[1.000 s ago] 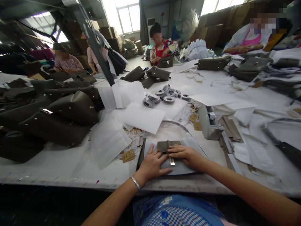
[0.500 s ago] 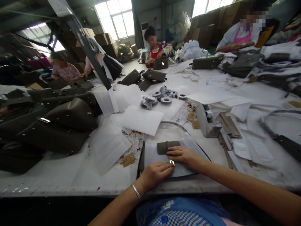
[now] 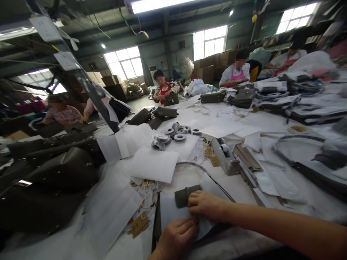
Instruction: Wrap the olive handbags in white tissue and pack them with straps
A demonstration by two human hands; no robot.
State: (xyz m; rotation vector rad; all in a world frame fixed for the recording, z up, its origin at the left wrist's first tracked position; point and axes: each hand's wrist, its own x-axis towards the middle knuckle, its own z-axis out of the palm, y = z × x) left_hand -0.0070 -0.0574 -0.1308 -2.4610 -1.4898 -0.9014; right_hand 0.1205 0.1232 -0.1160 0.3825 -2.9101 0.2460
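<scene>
A dark bag wrapped in a pale sheet (image 3: 168,213) lies at the table's near edge, its thin handle (image 3: 215,180) curving behind it. On top is an olive flap (image 3: 183,196). My right hand (image 3: 207,206) has its fingers curled at the flap's right end and closed on something I cannot make out. Just below and to the left, my left hand (image 3: 177,236) lies on the wrapped bag, fingers bent together, also over something hidden. The metal clasp is not visible under my hands.
Dark bags (image 3: 62,177) are piled at the left. Brown tags (image 3: 139,224), white sheets (image 3: 154,164), coiled straps (image 3: 179,138) and a tape dispenser (image 3: 226,159) lie around the bag. Several people sit across the table, one in a red apron (image 3: 164,90).
The view has tilted up, so the scene sits lower. My fingers, flatter before, are now curled, and both hands cover the clasp.
</scene>
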